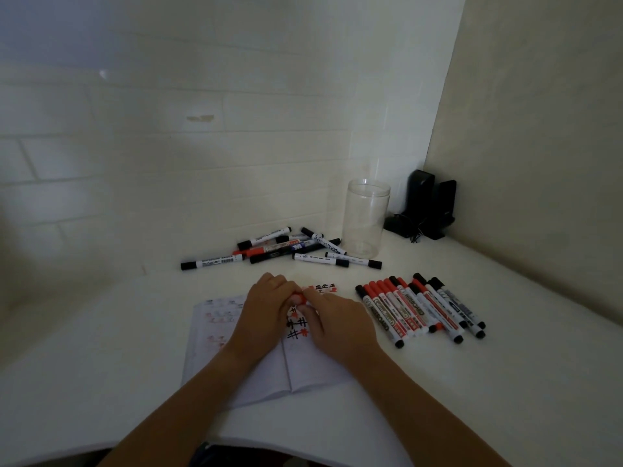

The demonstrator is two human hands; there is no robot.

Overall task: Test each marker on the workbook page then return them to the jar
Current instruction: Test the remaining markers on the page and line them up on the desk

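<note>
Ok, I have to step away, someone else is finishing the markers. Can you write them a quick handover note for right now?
Left hand and right hand together grip one red marker over the open workbook.
Red and black test marks are already on the page.
Neat row of markers lies right of the workbook; loose pile of markers sits behind it.
Clear jar is empty: nothing returned yet.

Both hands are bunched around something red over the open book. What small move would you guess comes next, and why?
Probably pulling the cap off. Both the left hand and the right hand pinch one red marker above the workbook, whose page already carries red and black test marks; the jar looks empty, so testing seems unfinished.
</note>
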